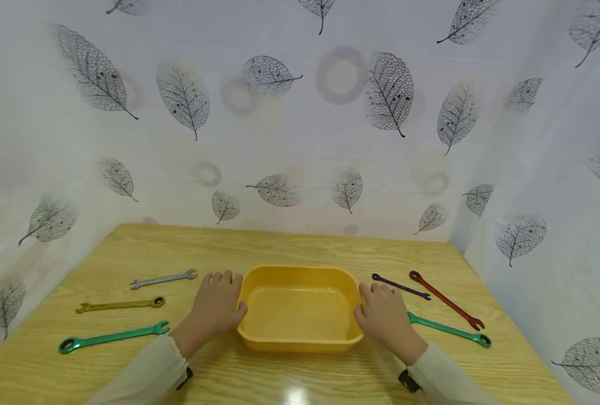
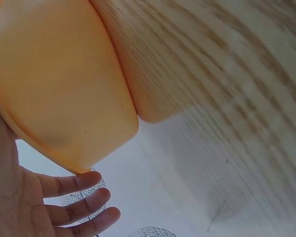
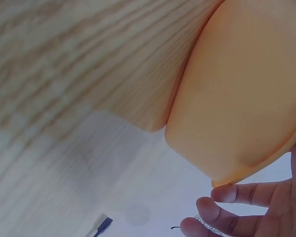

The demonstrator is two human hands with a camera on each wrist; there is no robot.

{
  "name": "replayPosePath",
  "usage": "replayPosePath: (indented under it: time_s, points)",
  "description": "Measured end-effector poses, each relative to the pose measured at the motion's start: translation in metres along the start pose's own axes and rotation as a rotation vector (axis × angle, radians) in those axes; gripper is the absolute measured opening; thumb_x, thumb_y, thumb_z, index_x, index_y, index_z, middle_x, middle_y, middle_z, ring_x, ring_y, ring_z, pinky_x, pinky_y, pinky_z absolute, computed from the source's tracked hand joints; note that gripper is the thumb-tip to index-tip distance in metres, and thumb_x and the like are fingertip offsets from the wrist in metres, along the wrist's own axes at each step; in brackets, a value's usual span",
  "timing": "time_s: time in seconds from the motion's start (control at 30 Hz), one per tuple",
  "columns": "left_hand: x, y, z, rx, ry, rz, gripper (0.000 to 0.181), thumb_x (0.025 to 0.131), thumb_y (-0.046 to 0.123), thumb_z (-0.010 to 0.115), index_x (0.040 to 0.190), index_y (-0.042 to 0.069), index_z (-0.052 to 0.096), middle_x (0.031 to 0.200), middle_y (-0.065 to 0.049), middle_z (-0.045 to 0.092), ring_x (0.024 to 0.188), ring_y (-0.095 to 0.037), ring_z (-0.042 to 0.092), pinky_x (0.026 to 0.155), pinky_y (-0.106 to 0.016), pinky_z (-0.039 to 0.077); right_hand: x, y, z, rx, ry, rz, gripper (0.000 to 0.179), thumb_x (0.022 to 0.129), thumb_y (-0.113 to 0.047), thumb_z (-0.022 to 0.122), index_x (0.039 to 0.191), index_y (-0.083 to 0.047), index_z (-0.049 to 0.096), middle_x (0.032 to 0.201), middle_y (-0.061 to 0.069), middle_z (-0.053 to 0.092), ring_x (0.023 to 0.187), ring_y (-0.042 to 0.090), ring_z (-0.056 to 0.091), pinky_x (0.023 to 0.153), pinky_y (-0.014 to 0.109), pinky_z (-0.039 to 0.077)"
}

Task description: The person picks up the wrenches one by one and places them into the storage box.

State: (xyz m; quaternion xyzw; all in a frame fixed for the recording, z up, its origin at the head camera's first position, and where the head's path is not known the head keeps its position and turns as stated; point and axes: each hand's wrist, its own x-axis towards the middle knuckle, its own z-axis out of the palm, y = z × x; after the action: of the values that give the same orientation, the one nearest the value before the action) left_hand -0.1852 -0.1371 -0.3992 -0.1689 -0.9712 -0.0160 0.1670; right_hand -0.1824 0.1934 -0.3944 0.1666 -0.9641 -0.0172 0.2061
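A yellow plastic basin point(image 1: 301, 344) stands on the wooden table, with nothing inside it. At its left end my left hand point(image 1: 216, 301) grips the rim, thumb over the edge and the other fingers along the outside. My right hand point(image 1: 385, 315) holds the opposite end the same way. In the left wrist view, the basin's outer wall point(image 2: 64, 84) rises from the tabletop, and an index fingertip touches the rim corner. The right wrist view shows the wall point(image 3: 237, 89) with an index fingertip at the rim as well.
Left of the basin lie a silver wrench point(image 1: 163, 279), a yellow wrench point(image 1: 120, 305) and a green wrench point(image 1: 115, 337). To the right are a purple wrench point(image 1: 401, 287), a red wrench point(image 1: 447, 301) and another green wrench point(image 1: 449, 328), close to my right hand. Leaf-printed curtain point(image 1: 300, 140) surrounds the table.
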Motion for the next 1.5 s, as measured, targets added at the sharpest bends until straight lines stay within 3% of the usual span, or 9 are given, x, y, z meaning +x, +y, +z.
replayPosePath:
  time_s: [0.3, 0.5, 0.7, 0.87, 0.97, 1.07, 1.3, 1.5]
  points:
    - [-0.005, 0.003, -0.002, 0.012, 0.014, 0.01, 0.035, 0.078, 0.027, 0.063, 0.101, 0.002, 0.057, 0.09, -0.014, 0.056, 0.086, -0.032, 0.056, 0.088, -0.051, 0.044, -0.005, -0.003, -0.006, -0.024, -0.079, 0.019, 0.018, 0.08, -0.023, 0.063, 0.086, -0.008, 0.057, 0.066, 0.004, 0.05, 0.055, 0.018, 0.041, 0.054, 0.033, 0.032]
    - [-0.009, 0.005, -0.005, 0.025, 0.029, 0.025, 0.035, 0.077, 0.027, 0.064, 0.1, 0.001, 0.057, 0.088, -0.014, 0.056, 0.085, -0.033, 0.056, 0.087, -0.051, 0.044, -0.008, -0.004, -0.008, -0.038, -0.074, 0.008, 0.018, 0.08, -0.023, 0.063, 0.088, -0.008, 0.059, 0.066, 0.004, 0.052, 0.055, 0.018, 0.043, 0.052, 0.033, 0.032]
    - [-0.011, 0.006, -0.012, 0.048, -0.008, 0.028, 0.039, 0.077, 0.028, 0.064, 0.105, 0.001, 0.058, 0.092, -0.016, 0.057, 0.088, -0.035, 0.056, 0.088, -0.052, 0.043, -0.01, -0.005, -0.008, -0.027, -0.063, -0.004, 0.017, 0.08, -0.024, 0.063, 0.086, -0.008, 0.059, 0.064, 0.003, 0.051, 0.054, 0.018, 0.042, 0.052, 0.033, 0.033]
    - [-0.003, 0.003, -0.019, 0.079, -0.084, 0.017, 0.04, 0.08, 0.033, 0.064, 0.105, 0.002, 0.059, 0.095, -0.017, 0.058, 0.092, -0.037, 0.056, 0.09, -0.053, 0.041, -0.01, -0.004, -0.007, -0.03, -0.051, -0.013, 0.017, 0.079, -0.024, 0.064, 0.085, -0.008, 0.06, 0.064, 0.003, 0.051, 0.053, 0.017, 0.042, 0.051, 0.032, 0.031]
    - [0.008, 0.002, -0.022, 0.097, -0.092, 0.004, 0.042, 0.081, 0.035, 0.064, 0.108, 0.003, 0.059, 0.099, -0.017, 0.059, 0.095, -0.037, 0.056, 0.092, -0.053, 0.04, -0.01, -0.003, -0.008, -0.033, -0.04, -0.017, 0.017, 0.078, -0.023, 0.064, 0.084, -0.008, 0.059, 0.063, 0.003, 0.05, 0.053, 0.017, 0.041, 0.051, 0.031, 0.03]
    - [0.023, 0.002, -0.02, 0.103, -0.022, 0.034, 0.04, 0.081, 0.034, 0.064, 0.107, 0.004, 0.06, 0.097, -0.016, 0.061, 0.093, -0.034, 0.058, 0.091, -0.051, 0.042, -0.009, -0.003, -0.009, -0.029, -0.037, -0.016, 0.017, 0.078, -0.023, 0.065, 0.084, -0.008, 0.059, 0.063, 0.003, 0.05, 0.053, 0.017, 0.041, 0.051, 0.031, 0.029]
    - [0.053, 0.0, -0.002, 0.097, 0.218, 0.226, 0.031, 0.078, 0.029, 0.068, 0.099, 0.008, 0.061, 0.086, -0.01, 0.064, 0.084, -0.028, 0.06, 0.09, -0.046, 0.045, -0.009, -0.004, -0.011, -0.018, -0.084, 0.001, 0.018, 0.079, -0.024, 0.064, 0.088, -0.008, 0.06, 0.065, 0.003, 0.051, 0.054, 0.017, 0.042, 0.052, 0.032, 0.031]
    - [0.068, -0.003, 0.01, 0.118, 0.292, 0.33, 0.026, 0.078, 0.03, 0.069, 0.093, 0.009, 0.064, 0.085, -0.008, 0.063, 0.083, -0.026, 0.059, 0.09, -0.043, 0.045, -0.008, -0.005, -0.012, -0.023, -0.104, 0.008, 0.021, 0.08, -0.025, 0.064, 0.091, -0.008, 0.062, 0.067, 0.004, 0.054, 0.056, 0.018, 0.045, 0.053, 0.033, 0.033]
